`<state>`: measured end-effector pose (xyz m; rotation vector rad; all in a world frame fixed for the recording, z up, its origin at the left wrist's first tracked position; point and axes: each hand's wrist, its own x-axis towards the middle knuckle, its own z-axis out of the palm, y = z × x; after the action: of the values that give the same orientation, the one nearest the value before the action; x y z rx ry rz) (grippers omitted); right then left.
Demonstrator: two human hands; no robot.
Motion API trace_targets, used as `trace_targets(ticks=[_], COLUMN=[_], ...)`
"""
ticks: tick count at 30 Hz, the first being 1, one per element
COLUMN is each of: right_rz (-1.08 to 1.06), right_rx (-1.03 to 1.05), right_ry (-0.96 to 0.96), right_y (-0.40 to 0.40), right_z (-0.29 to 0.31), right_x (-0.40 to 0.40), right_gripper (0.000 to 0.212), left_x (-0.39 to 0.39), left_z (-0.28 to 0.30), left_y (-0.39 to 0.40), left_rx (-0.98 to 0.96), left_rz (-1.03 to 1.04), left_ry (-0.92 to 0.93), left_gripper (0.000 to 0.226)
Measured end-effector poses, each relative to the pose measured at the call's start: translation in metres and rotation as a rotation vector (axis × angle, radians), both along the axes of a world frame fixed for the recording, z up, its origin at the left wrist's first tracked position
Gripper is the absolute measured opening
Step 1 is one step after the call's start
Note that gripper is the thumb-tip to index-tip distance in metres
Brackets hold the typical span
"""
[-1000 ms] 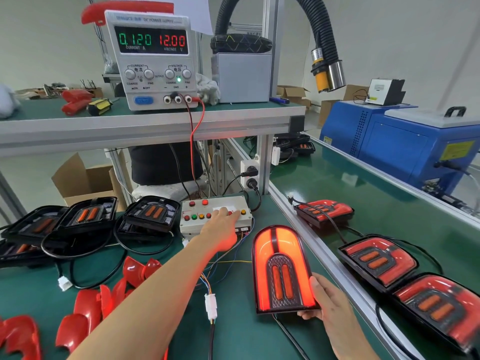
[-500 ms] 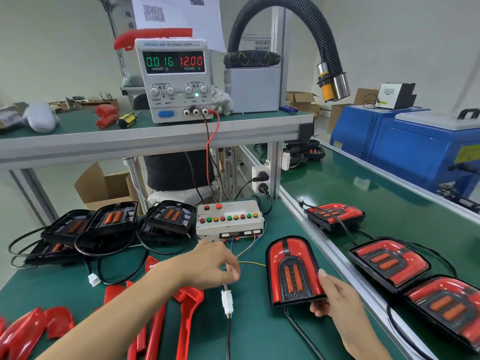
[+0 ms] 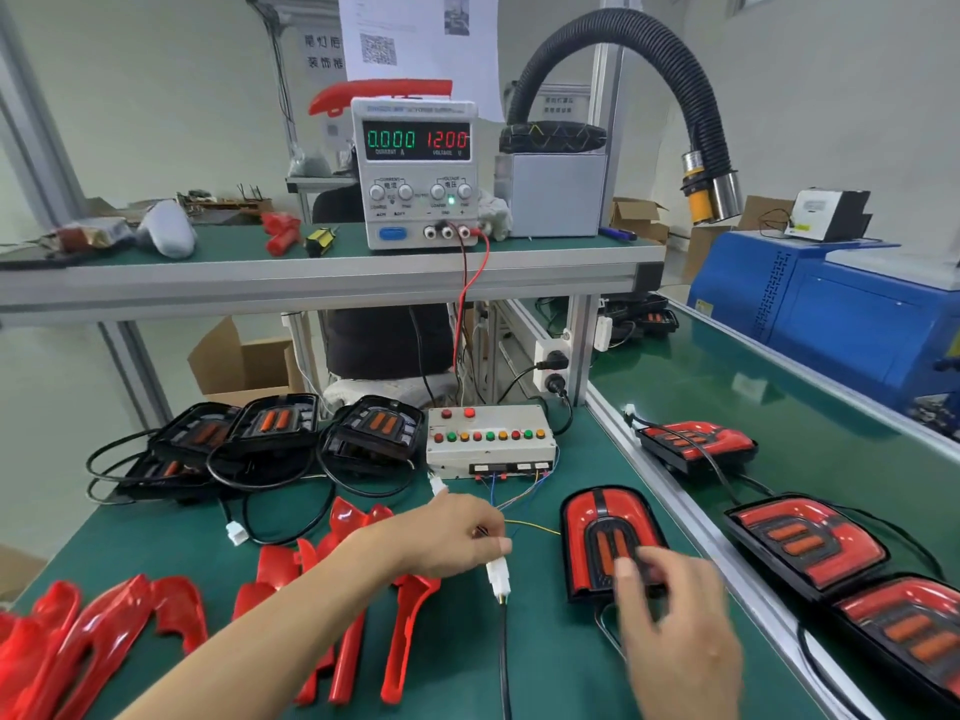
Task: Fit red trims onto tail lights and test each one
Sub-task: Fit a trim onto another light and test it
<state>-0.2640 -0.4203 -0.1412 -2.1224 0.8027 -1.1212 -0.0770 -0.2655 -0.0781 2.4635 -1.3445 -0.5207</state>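
Left hand (image 3: 457,535) pinches the white connector (image 3: 497,573) (right hand (image 3: 675,610) blurred, grip unclear) beside the unlit red-trimmed tail light (image 3: 610,537).

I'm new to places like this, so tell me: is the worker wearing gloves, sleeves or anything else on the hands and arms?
No. The left hand and right hand are both bare, with no gloves. The left forearm is uncovered as far as the picture shows, with no sleeve, watch or strap. Only the right wrist shows, also uncovered. The right hand is blurred, so rings cannot be ruled out.
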Motion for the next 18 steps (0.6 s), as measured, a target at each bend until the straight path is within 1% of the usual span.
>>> trace_targets(ticks=[1,2,4,5,6,8,10,13,17,18], right_rz=[0.093,0.203,0.371,0.416,0.466,0.560,0.600,0.564,0.560,0.560], right_rx=[-0.052,-0.042,0.092,0.182,0.296,0.519,0.613,0.591,0.399,0.382], right_ry=[0.024,0.097,0.326,0.419,0.471,0.476,0.433,0.383,0.474,0.474], right_y=[0.016,0.029,0.046,0.049,0.050,0.052,0.054,0.055,0.057,0.058], right_z=[0.001,0.001,0.003,0.005,0.007,0.011,0.010,0.006,0.007,0.007], right_x=[0.005,0.011,0.026,0.033,0.041,0.052,0.058,0.060,0.059,0.060], right_gripper=[0.015,0.014,0.021,0.025,0.030,0.040,0.041,0.035,0.037,0.037], left_x=[0.000,0.000,0.000,0.001,0.002,0.005,0.007,0.010,0.011,0.010], left_z=[-0.001,-0.002,-0.003,-0.003,-0.004,-0.004,-0.005,-0.006,-0.009,-0.010], left_y=[0.000,0.001,0.005,0.007,0.010,0.015,0.017,0.018,0.017,0.017], left_rx=[-0.013,-0.031,-0.083,-0.114,-0.142,-0.181,-0.209,-0.228,-0.253,-0.269], left_rz=[-0.009,-0.022,-0.044,-0.048,-0.045,-0.034,-0.034,-0.036,-0.046,-0.043], left_ry=[0.007,0.010,0.030,0.054,0.083,0.124,0.151,0.220,0.305,0.333], left_gripper=[0.032,0.031,0.029,0.027,0.023,0.015,0.010,0.012,0.011,0.011])
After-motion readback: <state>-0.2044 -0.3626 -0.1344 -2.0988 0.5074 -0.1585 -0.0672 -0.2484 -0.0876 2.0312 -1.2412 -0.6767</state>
